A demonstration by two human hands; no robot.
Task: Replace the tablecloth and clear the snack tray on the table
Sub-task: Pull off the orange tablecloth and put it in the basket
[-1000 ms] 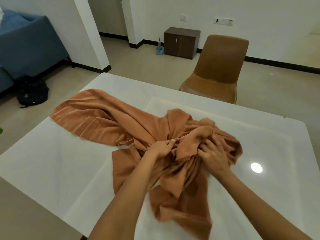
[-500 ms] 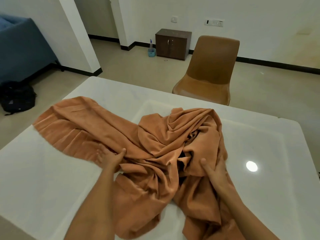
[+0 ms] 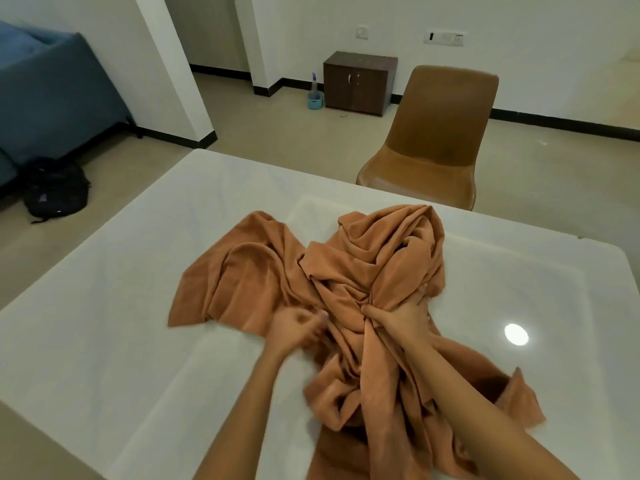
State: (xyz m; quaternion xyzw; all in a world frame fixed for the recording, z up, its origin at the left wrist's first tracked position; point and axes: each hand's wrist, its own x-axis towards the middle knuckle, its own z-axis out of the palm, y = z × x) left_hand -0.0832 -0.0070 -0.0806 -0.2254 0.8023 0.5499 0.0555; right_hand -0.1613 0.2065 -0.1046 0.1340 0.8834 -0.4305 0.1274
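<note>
An orange-brown tablecloth [image 3: 349, 268] lies bunched in a heap on the glossy white table [image 3: 110, 327]; its near end hangs over the table's front edge. My left hand [image 3: 294, 327] grips a fold at the heap's left side with curled fingers. My right hand [image 3: 401, 315] holds a gathered bunch of cloth at the heap's middle, its fingers partly buried in the fabric. No snack tray is in view.
A brown chair [image 3: 433, 140] stands at the table's far side. Behind it are a small dark cabinet [image 3: 358, 83] and a spray bottle in a blue holder [image 3: 314, 95]. A blue sofa [image 3: 45, 95] and a black backpack [image 3: 52, 190] are on the left.
The cloth's left part, spread wide before, has been pulled in toward the middle. My left hand moved right with it and now grips a fold; my right hand closed on the bunched middle.
</note>
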